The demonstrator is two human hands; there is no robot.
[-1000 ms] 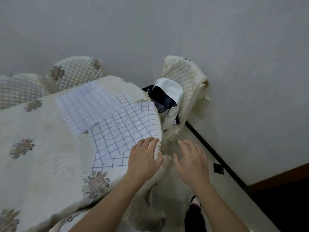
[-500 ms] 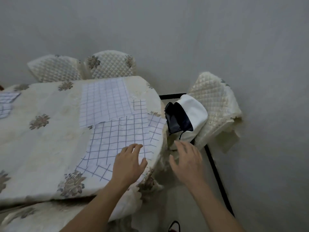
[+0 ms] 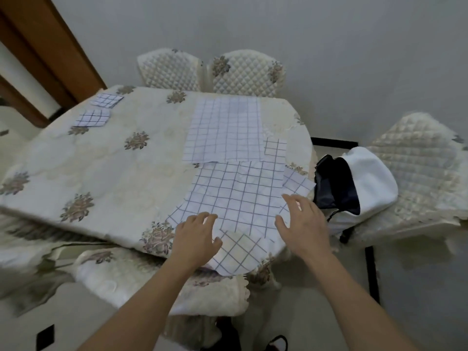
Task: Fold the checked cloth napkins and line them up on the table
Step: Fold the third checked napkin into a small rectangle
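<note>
A large checked napkin (image 3: 235,196) lies spread flat at the table's near right corner, its front edge hanging over the rim. My left hand (image 3: 196,235) rests flat on its near left part, fingers apart. My right hand (image 3: 302,224) hovers open over its right edge. A second unfolded checked napkin (image 3: 225,130) lies just behind, and a corner of another napkin (image 3: 297,183) pokes out underneath at the right. Two small folded checked napkins (image 3: 106,100) (image 3: 92,118) sit side by side at the far left of the table.
The table (image 3: 101,168) wears a cream quilted cloth with floral patches. Quilted chairs stand behind (image 3: 210,69), at the right (image 3: 420,168) and in front (image 3: 141,272). A white and dark blue bag (image 3: 364,183) lies on the right chair. A wooden door frame (image 3: 50,54) is at far left.
The view swung left and down, bringing the whole table and the folded napkins into sight. My right hand moved from beside the table to over the napkin's right edge; my left stays on the napkin.
</note>
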